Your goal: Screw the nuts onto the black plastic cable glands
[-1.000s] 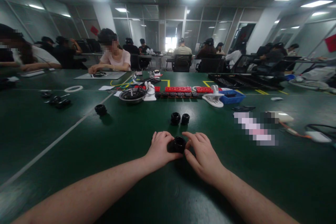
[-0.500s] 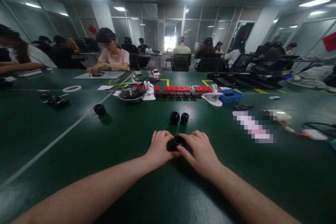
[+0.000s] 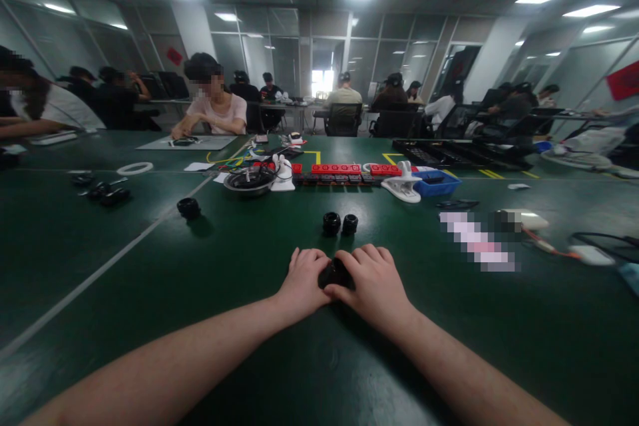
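Between my two hands is a black cable gland (image 3: 335,274), held low over the green table (image 3: 269,373). My left hand (image 3: 302,279) grips its left side, with the thumb at the near edge. Curled round the right side is my right hand (image 3: 377,278), its thumb reaching across the front. Fingers cover much of the part, so its opening is mostly hidden. Just beyond my hands stand two more black ribbed pieces, a larger gland (image 3: 331,223) and a smaller gland (image 3: 350,224). Farther left sits another black gland (image 3: 188,208).
A metal bowl (image 3: 249,180) with black contents, a white clamp (image 3: 402,183), red socket strips (image 3: 337,168) and a blue tray (image 3: 439,182) line the middle of the table. Black parts (image 3: 107,193) lie left. A cabled white device (image 3: 532,219) lies right. A person (image 3: 217,103) works across the table.
My right hand has turned and closed further round the gland, its thumb shifting left and down. Less of the gland's opening shows now. My left hand stays almost in place.
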Motion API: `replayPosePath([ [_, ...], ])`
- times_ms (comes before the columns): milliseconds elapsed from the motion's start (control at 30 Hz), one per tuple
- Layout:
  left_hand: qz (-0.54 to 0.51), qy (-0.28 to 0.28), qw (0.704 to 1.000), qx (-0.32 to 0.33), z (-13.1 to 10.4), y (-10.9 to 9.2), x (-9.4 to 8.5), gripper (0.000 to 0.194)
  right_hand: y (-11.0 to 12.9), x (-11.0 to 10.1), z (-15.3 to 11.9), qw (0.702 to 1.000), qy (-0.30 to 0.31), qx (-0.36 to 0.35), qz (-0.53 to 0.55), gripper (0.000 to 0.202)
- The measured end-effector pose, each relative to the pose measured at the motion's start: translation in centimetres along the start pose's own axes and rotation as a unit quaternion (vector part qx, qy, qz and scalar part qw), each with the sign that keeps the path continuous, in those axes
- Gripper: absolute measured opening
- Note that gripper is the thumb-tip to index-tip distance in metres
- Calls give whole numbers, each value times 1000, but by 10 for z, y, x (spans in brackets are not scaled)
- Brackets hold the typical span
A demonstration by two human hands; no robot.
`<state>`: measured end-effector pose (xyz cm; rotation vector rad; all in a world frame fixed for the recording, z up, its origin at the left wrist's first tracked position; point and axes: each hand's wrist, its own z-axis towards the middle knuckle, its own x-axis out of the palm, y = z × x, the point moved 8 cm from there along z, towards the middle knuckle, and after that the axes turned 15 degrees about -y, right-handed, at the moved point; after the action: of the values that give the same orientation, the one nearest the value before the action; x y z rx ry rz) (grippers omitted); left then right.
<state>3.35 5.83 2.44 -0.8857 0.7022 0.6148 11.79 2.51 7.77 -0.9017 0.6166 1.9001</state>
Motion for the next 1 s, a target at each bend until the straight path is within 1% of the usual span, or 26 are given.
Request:
replayPosePath([
  [100, -2, -3, 1000, -4, -1, -1, 0, 28, 2, 2, 0, 1000, 4, -2, -14, 33],
  [200, -5, -3, 1000, -5, -1, -2, 0, 27, 3, 3, 0, 1000, 11, 3, -3, 27],
  [400, 2, 4, 1000, -20, 1, -2, 0, 26, 7, 4, 0, 999, 27, -6, 39, 25],
  [567, -1, 13, 1000, -18, 0, -4, 0, 31, 7, 6, 1, 998, 34, -18, 53, 20],
  [700, 2, 10, 1000, -22, 0, -2, 1, 31, 9, 5, 1, 997, 28, -38, 63, 20],
  [833, 5, 17, 1000, -24, 0, 0, 4, 28, 13, 5, 1, 996, 19, -59, 71, 14],
  [1000, 6, 23, 1000, -18, 0, 0, 4, 30, 15, 2, -1, 993, -2, -75, 89, 16],
])
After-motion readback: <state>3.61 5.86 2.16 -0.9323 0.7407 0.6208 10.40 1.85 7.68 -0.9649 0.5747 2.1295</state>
